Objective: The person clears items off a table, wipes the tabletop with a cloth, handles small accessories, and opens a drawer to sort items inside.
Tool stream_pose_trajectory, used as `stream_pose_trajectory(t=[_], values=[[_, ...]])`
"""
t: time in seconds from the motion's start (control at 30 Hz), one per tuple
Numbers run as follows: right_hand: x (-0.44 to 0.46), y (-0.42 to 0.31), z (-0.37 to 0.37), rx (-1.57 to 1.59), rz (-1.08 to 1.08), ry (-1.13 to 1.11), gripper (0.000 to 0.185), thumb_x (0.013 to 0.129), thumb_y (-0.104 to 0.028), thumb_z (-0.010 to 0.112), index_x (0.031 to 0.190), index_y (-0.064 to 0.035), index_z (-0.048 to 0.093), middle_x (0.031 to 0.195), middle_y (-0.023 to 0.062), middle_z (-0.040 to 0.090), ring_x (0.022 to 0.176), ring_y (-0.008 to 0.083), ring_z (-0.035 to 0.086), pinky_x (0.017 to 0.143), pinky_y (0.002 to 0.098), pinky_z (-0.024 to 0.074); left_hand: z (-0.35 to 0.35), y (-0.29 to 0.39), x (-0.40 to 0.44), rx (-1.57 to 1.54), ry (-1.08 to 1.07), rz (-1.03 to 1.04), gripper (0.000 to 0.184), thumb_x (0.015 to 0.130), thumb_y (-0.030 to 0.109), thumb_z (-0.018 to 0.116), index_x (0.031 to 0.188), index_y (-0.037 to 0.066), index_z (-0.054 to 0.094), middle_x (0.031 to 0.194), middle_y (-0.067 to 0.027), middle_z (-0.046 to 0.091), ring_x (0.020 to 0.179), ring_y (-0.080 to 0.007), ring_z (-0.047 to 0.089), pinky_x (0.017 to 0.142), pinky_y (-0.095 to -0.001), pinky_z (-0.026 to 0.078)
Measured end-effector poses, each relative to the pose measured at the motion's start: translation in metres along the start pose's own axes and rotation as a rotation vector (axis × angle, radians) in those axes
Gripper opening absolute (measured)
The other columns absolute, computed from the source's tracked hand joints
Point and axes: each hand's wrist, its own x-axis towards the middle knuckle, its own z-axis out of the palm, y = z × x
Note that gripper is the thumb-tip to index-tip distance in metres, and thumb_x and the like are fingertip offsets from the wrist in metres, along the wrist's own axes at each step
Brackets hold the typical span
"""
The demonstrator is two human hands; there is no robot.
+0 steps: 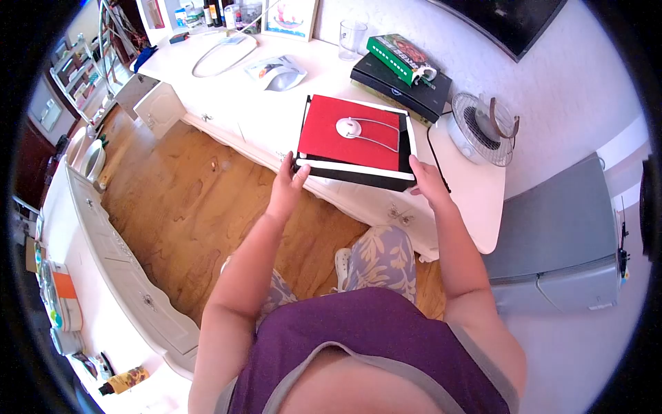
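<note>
A box-like item (324, 141) with a red top, black sides and white edges lies at the front edge of the white cabinet top (476, 196). On its red face are a round white piece and a bent metal wire loop. My left hand (287, 185) grips its near left corner, thumb against the front side. At the near right corner, my right hand (429, 181) holds it too, the fingers partly hidden beneath. Just behind it, a green box (396, 56) rests on a black box (438, 93).
Behind stand a glass mug (350, 40), a plastic packet (277, 73), a looped white cord (207, 69) and a framed picture (289, 17). A round appliance with a wire grille (476, 131) stands right. A grey fridge (558, 228) is beside the cabinet; an open drawer (160, 110) juts out left.
</note>
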Motion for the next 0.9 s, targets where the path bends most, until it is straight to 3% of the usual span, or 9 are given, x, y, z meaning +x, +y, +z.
stream_pose_trajectory(t=[0.07, 0.1, 0.3, 0.37, 0.5, 0.53, 0.63, 0.73, 0.9], values=[[0.007, 0.01, 0.003, 0.241, -0.044, 0.07, 0.065, 0.086, -0.056, 0.044, 0.113, 0.0034, 0.052, 0.099, 0.0138, 0.061, 0.084, 0.0205, 0.061, 0.066, 0.0335, 0.0515, 0.018, 0.002, -0.004, -0.212, 0.112, -0.15, 0.079, 0.087, 0.034, 0.059, 0.14, -0.002, 0.013, 0.137, -0.0225, 0.032, 0.12, -0.0291, 0.042, 0.097, -0.0338, 0.037], [0.009, 0.007, 0.022, 0.226, -0.028, 0.103, 0.063, 0.087, -0.055, 0.044, 0.112, 0.0031, 0.052, 0.102, 0.0135, 0.06, 0.087, 0.0207, 0.06, 0.068, 0.0329, 0.0509, 0.009, 0.022, -0.012, -0.239, 0.189, -0.171, 0.066, 0.09, 0.03, 0.054, 0.138, -0.002, 0.021, 0.118, -0.0095, 0.048, 0.103, -0.0156, 0.049, 0.082, -0.0286, 0.044], [-0.004, -0.001, 0.035, 0.312, -0.093, 0.111, 0.059, 0.088, -0.049, 0.046, 0.108, 0.0057, 0.053, 0.096, 0.0148, 0.061, 0.079, 0.021, 0.06, 0.06, 0.0327, 0.0509, 0.02, 0.021, -0.011, -0.673, 0.291, -0.264, 0.06, 0.09, 0.033, 0.054, 0.137, 0.006, 0.026, 0.117, -0.0082, 0.048, 0.105, -0.0211, 0.049, 0.086, -0.0384, 0.043], [-0.009, -0.011, 0.047, 0.36, -0.154, 0.132, 0.054, 0.088, -0.047, 0.047, 0.114, 0.0002, 0.053, 0.096, 0.0115, 0.061, 0.078, 0.0198, 0.06, 0.058, 0.0317, 0.0501, 0.011, 0.016, -0.006, -0.834, 0.179, -0.236, 0.06, 0.089, 0.032, 0.056, 0.135, 0.009, 0.025, 0.121, -0.0093, 0.044, 0.103, -0.0231, 0.048, 0.09, -0.041, 0.042], [-0.012, -0.02, 0.063, 0.429, -0.169, 0.128, 0.054, 0.088, -0.043, 0.048, 0.125, -0.0036, 0.047, 0.101, 0.01, 0.06, 0.083, 0.0172, 0.058, 0.062, 0.0302, 0.0484, 0.01, 0.017, -0.005, -0.883, 0.214, -0.255, 0.056, 0.09, 0.031, 0.055, 0.134, 0.012, 0.027, 0.122, -0.0066, 0.043, 0.108, -0.0228, 0.046, 0.092, -0.0399, 0.039], [-0.012, -0.022, 0.066, 0.442, -0.129, 0.104, 0.053, 0.088, -0.038, 0.05, 0.128, -0.0038, 0.042, 0.107, 0.011, 0.059, 0.093, 0.0189, 0.057, 0.074, 0.0318, 0.0472, 0.009, 0.016, -0.005, -0.883, 0.217, -0.256, 0.056, 0.09, 0.031, 0.055, 0.134, 0.012, 0.027, 0.122, -0.0066, 0.043, 0.108, -0.0228, 0.046, 0.092, -0.0399, 0.039], [-0.004, -0.013, 0.085, 0.409, -0.298, 0.197, 0.052, 0.088, -0.03, 0.053, 0.13, -0.0033, 0.039, 0.115, 0.0126, 0.056, 0.102, 0.0213, 0.054, 0.086, 0.0322, 0.0427, 0.006, 0.019, -0.007, -0.878, 0.139, -0.267, 0.06, 0.09, 0.031, 0.055, 0.137, 0.011, 0.023, 0.127, -0.007, 0.041, 0.114, -0.0244, 0.043, 0.093, -0.0399, 0.039], [-0.005, -0.015, 0.088, 0.475, -0.23, 0.215, 0.052, 0.088, -0.025, 0.054, 0.132, -0.0018, 0.036, 0.119, 0.0143, 0.054, 0.109, 0.0223, 0.051, 0.094, 0.0319, 0.0373, 0.002, 0.02, -0.005, -0.846, 0.081, -0.294, 0.064, 0.092, 0.032, 0.052, 0.139, 0.008, 0.018, 0.133, -0.0105, 0.037, 0.122, -0.0291, 0.039, 0.096, -0.0416, 0.038], [-0.009, -0.024, 0.094, 0.512, -0.261, 0.194, 0.053, 0.089, -0.023, 0.053, 0.132, 0.0001, 0.034, 0.12, 0.0134, 0.052, 0.108, 0.0203, 0.05, 0.091, 0.0314, 0.0391, -0.004, 0.03, -0.007, -0.849, -0.017, -0.341, 0.064, 0.093, 0.035, 0.048, 0.138, 0.003, 0.017, 0.132, -0.0172, 0.037, 0.121, -0.0318, 0.041, 0.096, -0.0433, 0.038]])
